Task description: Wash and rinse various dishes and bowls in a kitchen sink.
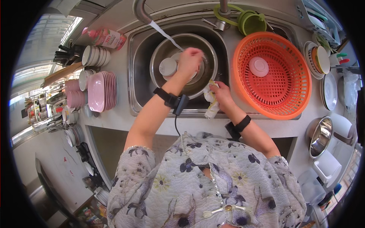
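Observation:
My left hand (190, 62) is over a round steel basin (155, 61) in the sink, close to where running water (168, 36) comes down from the faucet (141, 12). Its fingers look curled but blurred, and whatever may be between them is hidden. White dishes lie in the basin, among them a small cup or bowl (168, 67); my left forearm and hand cover part of them. At the basin's right rim, my right hand (223, 95) grips a crumpled white and yellow cloth (210, 98), which hangs over the sink's front edge (196, 114).
Right of the sink stands an orange plastic basket (302, 85) with a small pink dish (259, 66) in it. A green strainer (252, 23) sits behind the basket. Stacked pink plates (99, 91), bowls (95, 56) and a pink bottle (109, 39) stand at left. A steel bowl (320, 137) is at right.

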Motion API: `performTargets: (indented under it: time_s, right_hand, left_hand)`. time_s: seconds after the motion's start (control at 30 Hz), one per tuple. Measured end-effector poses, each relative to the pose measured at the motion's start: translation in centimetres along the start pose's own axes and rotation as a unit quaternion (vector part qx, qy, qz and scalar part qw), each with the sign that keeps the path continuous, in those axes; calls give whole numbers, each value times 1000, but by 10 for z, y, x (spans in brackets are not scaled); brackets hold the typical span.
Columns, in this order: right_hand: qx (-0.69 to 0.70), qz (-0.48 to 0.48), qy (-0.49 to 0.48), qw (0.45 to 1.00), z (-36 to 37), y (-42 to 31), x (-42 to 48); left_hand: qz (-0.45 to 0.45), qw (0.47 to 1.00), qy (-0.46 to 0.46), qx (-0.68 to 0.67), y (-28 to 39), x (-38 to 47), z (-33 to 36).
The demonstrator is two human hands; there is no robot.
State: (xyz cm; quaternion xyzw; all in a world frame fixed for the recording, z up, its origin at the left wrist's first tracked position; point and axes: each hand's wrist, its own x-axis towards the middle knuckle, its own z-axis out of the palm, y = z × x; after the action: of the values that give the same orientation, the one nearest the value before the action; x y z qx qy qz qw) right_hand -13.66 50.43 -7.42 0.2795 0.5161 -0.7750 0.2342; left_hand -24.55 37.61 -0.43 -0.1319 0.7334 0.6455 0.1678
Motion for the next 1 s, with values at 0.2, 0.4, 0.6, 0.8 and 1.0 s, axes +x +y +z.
performTargets:
  time_s: [0.2, 0.4, 0.6, 0.8, 1.0]
  right_hand:
    - [-22, 3, 15, 1000, 20, -3, -1]
    - [-13, -1, 14, 1000, 42, -10, -5]
    - [-25, -7, 14, 1000, 50, -11, -1]
    - [-36, -32, 15, 999, 56, -14, 10]
    - [-58, -89, 18, 994, 79, -41, 24]
  left_hand:
    - [-98, 909, 312, 258, -148, 48, -141]
    - [-172, 933, 255, 188, -145, 43, -157]
    - [-18, 901, 289, 322, -125, 43, -168]
    - [3, 972, 163, 166, -91, 48, -131]
    - [-47, 996, 80, -11, -61, 40, -86]
